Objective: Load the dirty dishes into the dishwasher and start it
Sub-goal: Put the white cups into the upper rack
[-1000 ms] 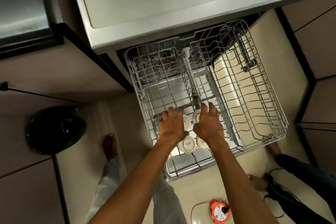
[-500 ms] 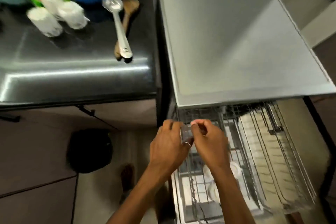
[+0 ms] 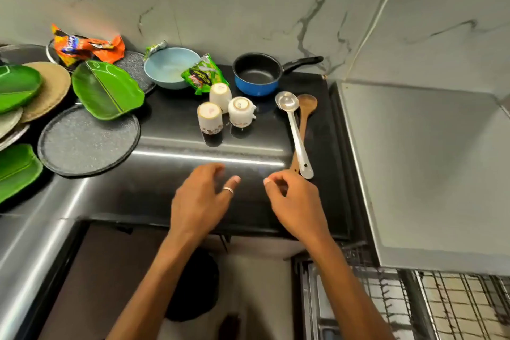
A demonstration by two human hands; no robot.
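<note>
Three white cups stand upside down on the dark counter, behind them a blue saucepan and a pale blue bowl. A metal ladle lies over a wooden spoon at the counter's right side. Green leaf-shaped plates and grey round plates are piled at the left. My left hand and my right hand hover over the counter's front, fingers loosely curled, holding nothing. The dishwasher rack shows at the bottom right.
The dishwasher's steel top fills the right side. Orange and green snack wrappers lie among the dishes. A black bin stands on the floor under the counter edge. A marble wall backs the counter.
Both hands have come up out of the dishwasher rack, where they were at cups, to above the counter. The view has swung up from the rack to the counter.
</note>
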